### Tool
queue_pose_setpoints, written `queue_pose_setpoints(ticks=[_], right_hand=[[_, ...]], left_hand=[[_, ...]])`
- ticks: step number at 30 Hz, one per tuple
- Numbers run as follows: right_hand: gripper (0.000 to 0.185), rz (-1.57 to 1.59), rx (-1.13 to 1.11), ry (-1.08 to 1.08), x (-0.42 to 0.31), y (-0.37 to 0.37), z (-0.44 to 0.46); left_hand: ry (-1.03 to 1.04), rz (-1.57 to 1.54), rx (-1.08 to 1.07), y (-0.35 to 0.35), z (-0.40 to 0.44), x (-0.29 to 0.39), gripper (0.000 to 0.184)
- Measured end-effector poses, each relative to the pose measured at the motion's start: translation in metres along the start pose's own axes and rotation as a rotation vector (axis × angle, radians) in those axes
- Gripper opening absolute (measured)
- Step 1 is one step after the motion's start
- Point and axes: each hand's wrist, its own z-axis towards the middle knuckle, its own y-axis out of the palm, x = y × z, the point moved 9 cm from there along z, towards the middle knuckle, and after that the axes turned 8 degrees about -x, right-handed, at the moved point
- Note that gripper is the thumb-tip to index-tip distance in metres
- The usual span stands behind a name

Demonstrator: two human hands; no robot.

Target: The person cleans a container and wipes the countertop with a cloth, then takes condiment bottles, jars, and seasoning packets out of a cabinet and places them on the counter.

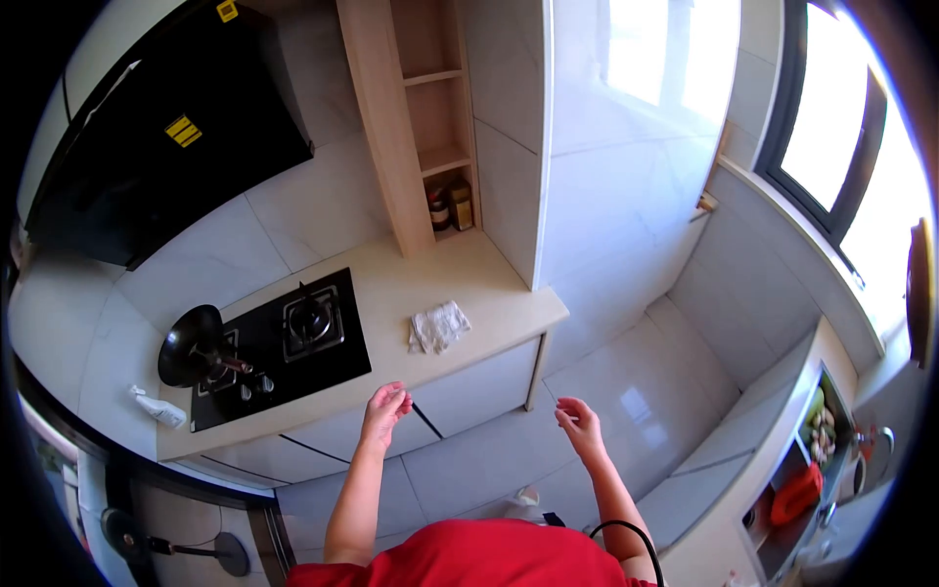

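My left hand point(385, 415) hovers in front of the counter's front edge, its fingers loosely bent and a little apart, with nothing visible in it. Farther right, above the floor, my right hand point(581, 428) hangs half curled, a gap between thumb and forefinger, also holding nothing. Nearest to my left hand, a crumpled whitish cloth point(439, 327) lies on the beige counter point(396, 364). Left of the cloth is a black gas stove point(354, 353). A dark wok point(188, 344) sits tilted over its left burner.
A white spray bottle point(159, 408) stands at the counter's left end. Bottles point(460, 203) fill a low shelf niche. The range hood point(166, 127) hangs at upper left. At right, a sink counter point(709, 536) holds a red item point(797, 494) and vegetables point(820, 435).
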Motion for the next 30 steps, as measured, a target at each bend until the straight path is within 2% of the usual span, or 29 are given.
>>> queue_pose_setpoints(ticks=[2, 5, 8, 10, 13, 15, 18, 20, 21, 24, 25, 27, 30], right_hand=[[0.030, -0.058, -0.054, -0.089, -0.035, 0.007, 0.070], [0.049, -0.170, -0.115, -0.221, -0.063, 0.028, 0.176], [0.070, -0.266, -0.108, -0.354, -0.100, 0.062, 0.283], [0.079, -0.308, -0.079, -0.341, -0.111, 0.083, 0.352], [0.083, -0.362, -0.013, -0.366, -0.120, 0.111, 0.448], [0.084, -0.362, 0.023, -0.369, -0.113, 0.131, 0.504], [0.082, -0.308, 0.052, -0.306, -0.112, 0.152, 0.557], [0.077, -0.073, 0.048, -0.266, -0.098, 0.163, 0.589], [0.077, -0.077, 0.048, -0.262, -0.093, 0.169, 0.605], [0.068, -0.098, 0.067, -0.197, -0.074, 0.179, 0.640], [0.065, 0.013, 0.044, -0.223, -0.072, 0.184, 0.647], [0.062, 0.126, 0.015, -0.242, -0.061, 0.190, 0.660], [0.056, 0.048, -0.034, -0.255, -0.056, 0.201, 0.675]], left_hand=[[0.005, 0.004, 0.012, 0.007, 0.035, 0.015, 0.032], [0.071, 0.027, 0.045, 0.025, 0.085, 0.047, 0.042], [0.234, 0.370, 0.073, 0.054, 0.150, 0.109, 0.056], [0.403, 0.547, 0.063, 0.071, 0.205, 0.143, 0.063], [0.670, 0.859, 0.071, 0.095, 0.296, 0.186, 0.070], [0.700, 1.020, 0.108, 0.108, 0.352, 0.207, 0.071], [0.664, 0.885, -0.001, 0.126, 0.436, 0.218, 0.073], [0.574, 0.805, -0.003, 0.133, 0.482, 0.215, 0.072], [0.494, 0.728, -0.004, 0.133, 0.505, 0.210, 0.071], [0.479, 0.601, 0.022, 0.128, 0.576, 0.186, 0.070], [0.470, 0.599, 0.025, 0.127, 0.591, 0.180, 0.070], [0.316, 0.535, -0.008, 0.124, 0.624, 0.159, 0.066], [0.395, 0.533, 0.102, 0.122, 0.641, 0.151, 0.066]])
